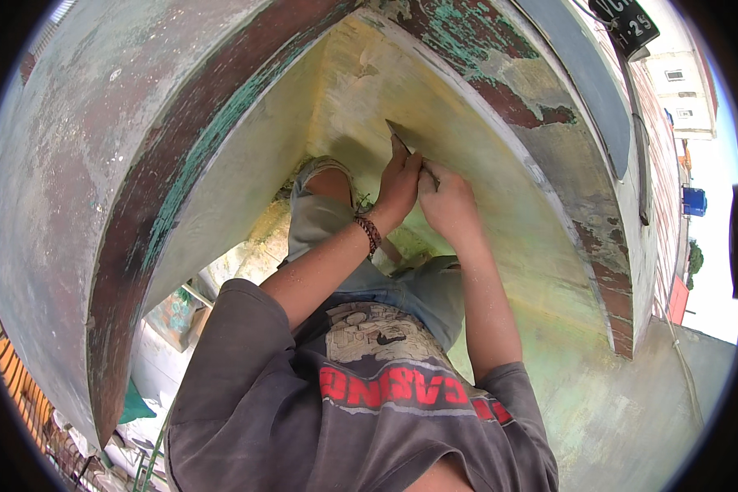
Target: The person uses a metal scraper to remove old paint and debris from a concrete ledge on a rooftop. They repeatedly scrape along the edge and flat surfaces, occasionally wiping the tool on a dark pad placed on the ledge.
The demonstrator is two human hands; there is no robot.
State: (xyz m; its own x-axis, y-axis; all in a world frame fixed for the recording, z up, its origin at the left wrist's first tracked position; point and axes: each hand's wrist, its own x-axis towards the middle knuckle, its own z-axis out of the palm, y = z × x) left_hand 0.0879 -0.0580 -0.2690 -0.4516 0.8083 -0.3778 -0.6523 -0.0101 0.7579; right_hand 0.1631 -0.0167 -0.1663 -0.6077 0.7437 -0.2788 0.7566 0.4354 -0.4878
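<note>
My left hand (397,193), with a braided bracelet on its wrist, is closed around a thin, flat scraper (394,129). The scraper's dark tip sticks out past the fingers, close to the pale yellow inner wall of a boat-like hull (467,164); whether it touches the wall I cannot tell. Right beside it, my right hand (448,203) is closed too, its fingers curled at the lower end of the same tool, where a dark bit shows between them. Most of the tool is hidden by the fingers.
Two curved rims with peeling brown and green paint, the left rim (180,189) and the right rim (566,189), meet in a point ahead. My bent knees (328,197) are between the walls. A dark plate (627,26) hangs at the upper right. Clutter lies outside at the lower left.
</note>
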